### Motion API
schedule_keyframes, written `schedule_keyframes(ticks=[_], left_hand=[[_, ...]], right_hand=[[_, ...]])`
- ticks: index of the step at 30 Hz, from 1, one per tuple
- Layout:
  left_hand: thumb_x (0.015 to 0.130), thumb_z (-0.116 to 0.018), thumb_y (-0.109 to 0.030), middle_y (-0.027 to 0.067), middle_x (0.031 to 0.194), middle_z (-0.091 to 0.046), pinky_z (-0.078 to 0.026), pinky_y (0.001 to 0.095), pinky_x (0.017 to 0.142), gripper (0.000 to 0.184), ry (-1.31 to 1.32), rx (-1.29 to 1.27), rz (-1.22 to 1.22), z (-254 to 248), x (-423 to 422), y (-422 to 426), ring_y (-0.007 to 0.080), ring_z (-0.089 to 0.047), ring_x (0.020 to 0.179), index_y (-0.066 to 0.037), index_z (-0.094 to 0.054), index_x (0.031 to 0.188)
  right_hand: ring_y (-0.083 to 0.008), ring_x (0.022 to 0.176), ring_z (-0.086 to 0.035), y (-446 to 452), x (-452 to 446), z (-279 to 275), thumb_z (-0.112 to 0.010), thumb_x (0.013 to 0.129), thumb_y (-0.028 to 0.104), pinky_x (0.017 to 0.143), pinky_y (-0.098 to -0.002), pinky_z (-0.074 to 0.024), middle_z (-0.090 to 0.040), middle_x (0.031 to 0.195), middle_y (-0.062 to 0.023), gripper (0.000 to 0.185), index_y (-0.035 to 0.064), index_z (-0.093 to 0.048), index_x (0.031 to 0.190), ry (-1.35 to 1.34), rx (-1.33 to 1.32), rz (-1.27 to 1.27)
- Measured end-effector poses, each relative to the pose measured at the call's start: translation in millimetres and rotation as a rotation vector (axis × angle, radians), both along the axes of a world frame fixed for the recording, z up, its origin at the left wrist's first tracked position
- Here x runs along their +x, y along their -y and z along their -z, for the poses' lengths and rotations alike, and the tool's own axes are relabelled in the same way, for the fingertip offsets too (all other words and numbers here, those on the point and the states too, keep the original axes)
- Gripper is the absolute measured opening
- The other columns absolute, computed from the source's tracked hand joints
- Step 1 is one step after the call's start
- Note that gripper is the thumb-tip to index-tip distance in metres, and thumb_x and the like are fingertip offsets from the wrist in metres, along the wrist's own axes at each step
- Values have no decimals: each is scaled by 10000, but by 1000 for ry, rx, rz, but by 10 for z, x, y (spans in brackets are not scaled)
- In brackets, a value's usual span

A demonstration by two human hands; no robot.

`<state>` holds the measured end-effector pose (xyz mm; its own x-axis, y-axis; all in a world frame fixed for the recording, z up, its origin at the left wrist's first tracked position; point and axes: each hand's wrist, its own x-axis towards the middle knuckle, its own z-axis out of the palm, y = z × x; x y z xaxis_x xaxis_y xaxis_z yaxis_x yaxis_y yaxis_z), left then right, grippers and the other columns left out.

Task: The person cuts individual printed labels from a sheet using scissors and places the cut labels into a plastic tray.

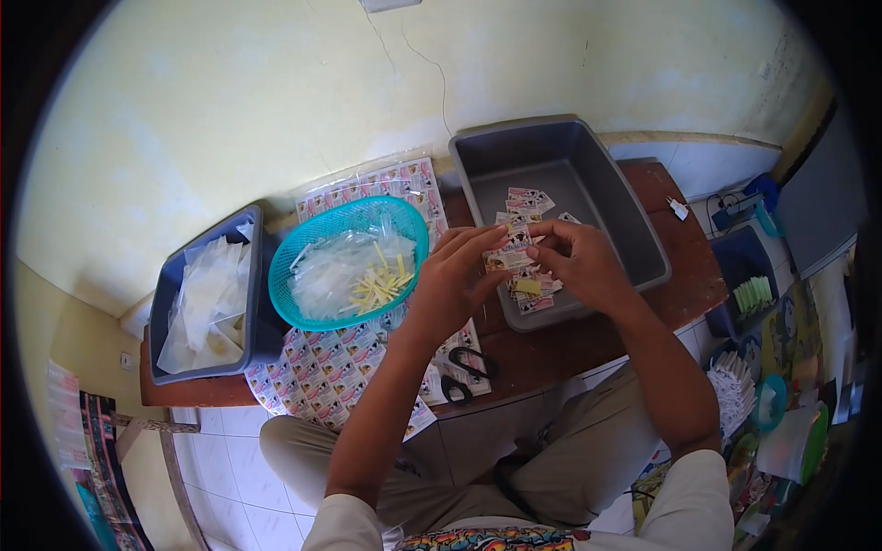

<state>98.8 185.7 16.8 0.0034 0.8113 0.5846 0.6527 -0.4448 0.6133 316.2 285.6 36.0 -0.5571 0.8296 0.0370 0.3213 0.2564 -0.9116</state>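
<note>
Over the near part of a grey tub (634, 216), both of my hands hold a small printed label (513, 246). My left hand (457, 266) pinches its left side, and my right hand (579, 262) pinches its right side with bent fingers. Several similar printed labels (530, 200) lie in the tub behind and below my hands. A small yellow piece (528, 286) rests on the labels just below my fingers. Left of my left hand sits a turquoise basket (287, 303) with clear plastic pieces (335, 262) and short yellow strips (381, 286).
A grey bin (184, 370) of translucent bags stands at the left on the brown table (684, 266). Printed sheets (317, 367) lie under the basket. Black-handled scissors (457, 390) lie near the front edge. A white plug (678, 209) is at the right.
</note>
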Motion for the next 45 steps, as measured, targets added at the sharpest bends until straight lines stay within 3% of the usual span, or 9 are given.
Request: schedule_keyframes(ticks=[9, 14, 18, 20, 21, 34, 36, 38, 45], left_hand=[[808, -934, -89, 135, 1334, -755, -594, 430, 1035, 620, -29, -85, -23, 173, 52, -320, 327, -710, 1235, -88, -734, 1395], [799, -935, -111, 127, 1301, -769, -567, 437, 1057, 595, -114, -77, -60, 224, 86, -381, 334, -711, 1210, -80, -745, 1362], [807, -928, -157, 114, 1289, -774, -475, 488, 1161, 552, -169, -102, -79, 271, 118, -446, 340, -702, 1216, -98, -758, 1329], [815, -924, -173, 106, 1292, -773, -441, 508, 1198, 534, -203, -90, -83, 322, 127, -455, 334, -699, 1224, -108, -763, 1319], [818, -923, -187, 94, 1295, -774, -413, 522, 1221, 524, -210, -92, -83, 336, 145, -456, 321, -699, 1230, -119, -766, 1313], [812, -937, -264, 40, 1341, -767, -212, 591, 1318, 539, -271, -198, -104, 416, 252, -491, 250, -691, 1286, -167, -769, 1314], [811, -938, -272, 43, 1338, -770, -206, 595, 1318, 540, -282, -182, -99, 413, 246, -497, 250, -692, 1291, -166, -770, 1313], [810, -939, -279, 45, 1335, -772, -200, 599, 1318, 541, -291, -163, -91, 412, 242, -503, 249, -692, 1296, -165, -770, 1311], [818, -930, -306, 38, 1311, -777, -195, 608, 1320, 532, -289, -200, -90, 430, 237, -495, 243, -691, 1289, -169, -771, 1306]], right_hand=[[-142, 821, -777, -287, 129, 154, -787, 1002, 143, 740, -326, -601, -804, 880, -97, 327, 4, -750, 1295, 24, 27, 22], [-208, 798, -790, -290, 131, 183, -793, 987, 136, 736, -359, -595, -799, 876, -131, 325, 35, -762, 1294, 87, 111, 52], [-234, 793, -794, -334, 145, 244, -793, 984, 138, 736, -362, -597, -803, 879, -142, 328, 34, -764, 1294, 143, 149, 68], [-139, 736, -726, -345, 153, 297, -769, 1016, 143, 699, -321, -569, -778, 848, -98, 334, 18, -752, 1326, 163, 177, 66], [-139, 736, -726, -350, 158, 317, -769, 1016, 143, 699, -321, -569, -778, 848, -98, 334, 18, -752, 1326, 161, 175, 67], [-251, 856, -808, -415, 216, 386, -815, 973, 201, 786, -366, -610, -819, 940, -165, 398, 53, -769, 1340, 253, 219, 64], [-255, 860, -809, -410, 222, 391, -820, 967, 211, 792, -368, -613, -820, 946, -166, 410, 54, -768, 1341, 280, 239, 60], [-335, 840, -791, -397, 215, 384, -834, 930, 206, 825, -428, -621, -798, 892, -182, 430, -1, -768, 1300, 276, 204, 60], [-363, 877, -788, -407, 255, 417, -855, 905, 217, 873, -448, -615, -799, 929, -193, 463, -31, -764, 1285, 323, 298, 36]])
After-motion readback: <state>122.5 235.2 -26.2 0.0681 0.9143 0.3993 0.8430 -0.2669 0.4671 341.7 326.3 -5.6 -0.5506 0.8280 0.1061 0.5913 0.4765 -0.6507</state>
